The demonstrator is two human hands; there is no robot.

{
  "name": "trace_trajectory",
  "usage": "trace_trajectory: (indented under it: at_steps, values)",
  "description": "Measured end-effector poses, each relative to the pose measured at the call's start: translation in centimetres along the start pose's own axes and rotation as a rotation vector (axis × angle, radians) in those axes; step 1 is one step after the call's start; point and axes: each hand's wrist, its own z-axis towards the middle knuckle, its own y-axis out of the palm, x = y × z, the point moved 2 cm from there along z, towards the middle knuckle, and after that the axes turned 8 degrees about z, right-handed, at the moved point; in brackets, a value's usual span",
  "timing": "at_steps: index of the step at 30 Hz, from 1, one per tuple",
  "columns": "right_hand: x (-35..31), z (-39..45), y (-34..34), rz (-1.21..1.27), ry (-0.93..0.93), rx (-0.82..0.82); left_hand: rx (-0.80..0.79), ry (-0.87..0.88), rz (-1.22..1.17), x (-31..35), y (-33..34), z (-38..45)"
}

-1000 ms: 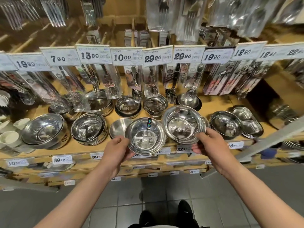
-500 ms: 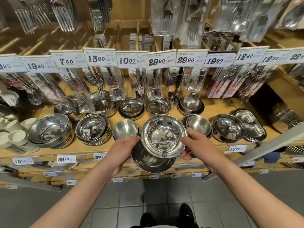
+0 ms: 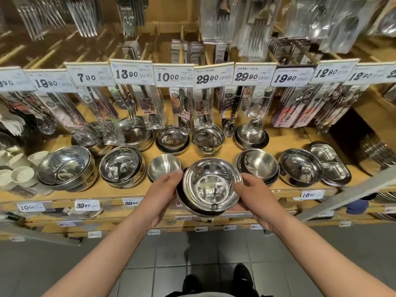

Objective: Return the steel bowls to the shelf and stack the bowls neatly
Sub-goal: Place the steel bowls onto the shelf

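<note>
I hold a nested stack of shiny steel bowls in front of the wooden shelf, just above its front edge. My left hand grips the stack's left rim. My right hand grips its right rim with fingers curled under it. The upper bowl sits inside a lower one, whose dark edge shows at the bottom left. More steel bowls stand on the shelf: a small matte one just left of the stack and a stacked set to its right.
Larger bowl stacks stand to the left, divided trays to the right and another bowl row behind. Packaged cutlery hangs under price tags above the shelf. White cups are at far left. A grey rail slants at right.
A second ago each hand held separate bowls side by side. The right-hand bowls moved left over the left-hand bowl and now sit nested in it, both hands on the one stack.
</note>
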Motion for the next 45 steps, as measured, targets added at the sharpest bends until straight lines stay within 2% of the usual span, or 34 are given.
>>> trace_trajectory:
  at_steps: [6, 10, 15, 18, 21, 30, 38, 45]
  values:
    - [0.5, 0.2, 0.1, 0.066, 0.0, 0.052, -0.032, 0.069, -0.251, -3.4, 0.8, -1.4]
    - [0.7, 0.3, 0.1, -0.05, 0.01, 0.05, -0.031, 0.114, -0.237, -4.0, 0.8, -0.9]
    - [-0.3, 0.7, -0.2, -0.212, 0.049, 0.006, -0.222, 0.165, -0.152, -1.9, -0.9, -0.6]
    - [-1.4, 0.9, -0.1, -0.143, 0.06, -0.079, -0.337, 0.146, -0.116, -1.1, -1.4, -0.2]
    - [-2.1, 0.8, -0.3, -0.092, 0.064, -0.098, -0.369, 0.136, -0.147, -0.8, -1.5, 0.4]
    - [-2.1, 0.7, -1.1, 0.047, 0.064, -0.065, -0.178, 0.128, -0.265, -1.0, 1.2, 1.1]
    - [-4.0, 1.5, -4.2, -0.161, 0.095, -0.101, -0.09, 0.071, -0.073, 0.0, 4.4, 0.7]
    - [-5.0, 3.6, -7.5, -0.28, 0.148, -0.162, -0.062, 0.002, -0.156, 1.5, 8.2, 0.6]
